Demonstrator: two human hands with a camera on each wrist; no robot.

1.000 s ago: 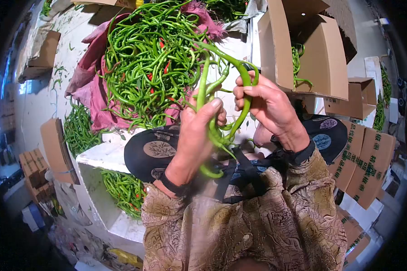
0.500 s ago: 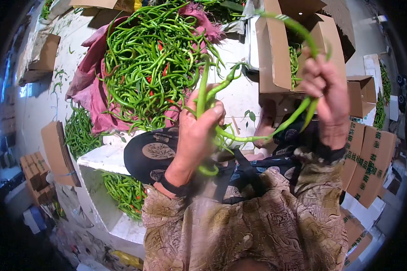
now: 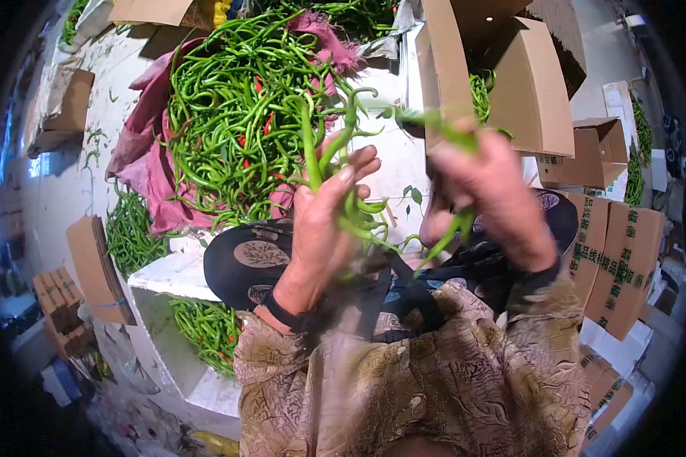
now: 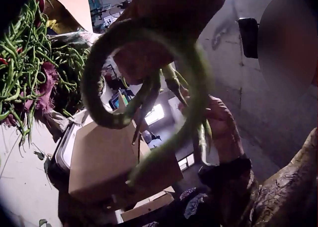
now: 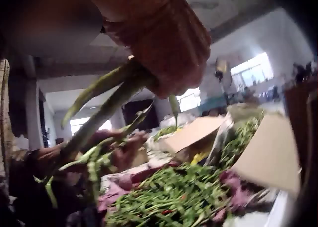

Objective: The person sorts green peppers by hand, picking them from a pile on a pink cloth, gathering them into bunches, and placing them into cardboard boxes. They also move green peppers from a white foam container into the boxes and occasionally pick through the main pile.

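Observation:
My left hand (image 3: 320, 225) holds a bunch of long green chili peppers (image 3: 309, 141) between thumb and fingers, in front of the lap. Its fingertips stand somewhat spread, and one curled chili pepper (image 4: 196, 88) looms large in the left wrist view. To the right, my right hand (image 3: 495, 194), blurred by motion, grips green chili peppers (image 3: 443, 242) that stick out above and below the fist. In the right wrist view these chili peppers (image 5: 102, 100) hang from the curled fingers. The two hands are apart.
A large heap of green chili peppers (image 3: 221, 99) with a few red ones lies on pink cloth (image 3: 141, 145). An open cardboard box (image 3: 545, 99) with some peppers stands at the right. At lower left, a white foam box (image 3: 160, 335) holds more peppers. Flattened cartons (image 3: 625, 259) lean at far right.
My right hand left the bunch with chili peppers, swung up and right, then came back down and left. The left hand stayed nearly in place, its fingers loosening around the peppers.

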